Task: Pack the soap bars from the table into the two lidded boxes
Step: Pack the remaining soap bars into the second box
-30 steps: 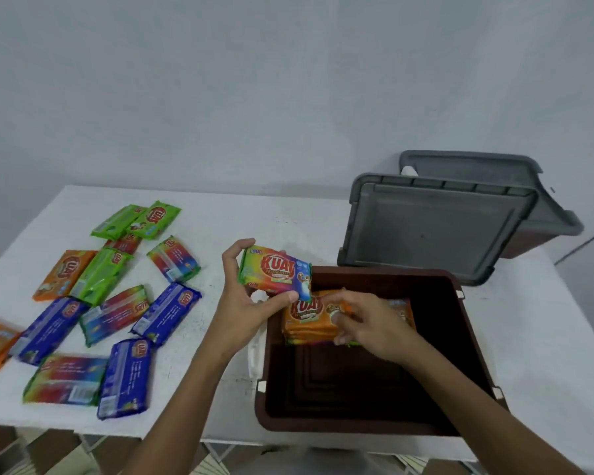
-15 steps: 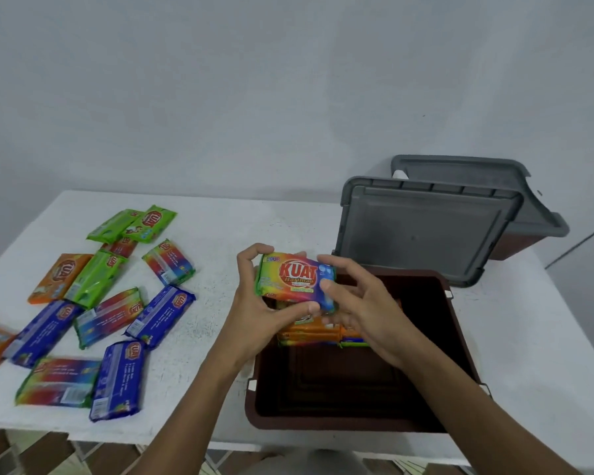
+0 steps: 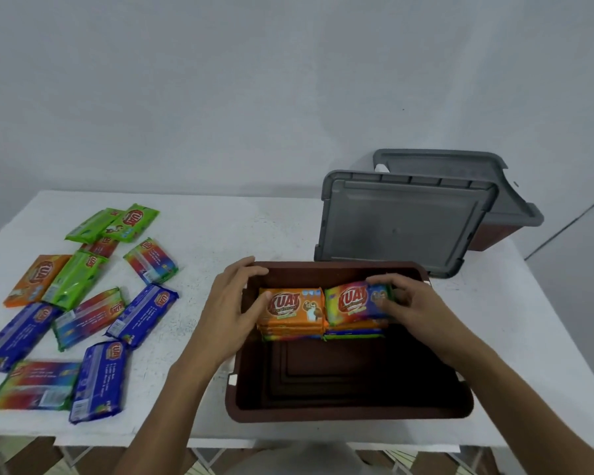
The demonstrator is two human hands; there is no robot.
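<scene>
- While a dozen or so wrapped soap bars (image 3: 141,315) lie scattered on the left half of the white worktop (image 3: 254,228), a person leans over the open brown box (image 3: 350,411) and settles two stacks against its far wall.
- Right hand (image 3: 414,305): fingers pinched around the right end of a rainbow-wrapped bar (image 3: 352,302), which sits on top of the right-hand stack, seemingly just being set down.
- Left hand (image 3: 232,305): loosely open, fingers curled over the box's left rim, thumb pressed to the edge of the orange-wrapped bar (image 3: 294,305) crowning the left-hand stack; it grips nothing.
- Step in hand, by the look of it: squaring the newest bar into the back row, the two stacks touching side by side.
- Most of the box floor in front of the stacks is bare, so the packing seems at an early stage.
- The box's grey lid (image 3: 402,228) stands propped behind it, against the second box (image 3: 487,236), whose own grey lid (image 3: 460,166) sits on top, tilted.
- Next move probably calls for the right hand to let go and one hand to cross to the loose bars on the left, the blue-wrapped bar (image 3: 143,313) being the nearest.
</scene>
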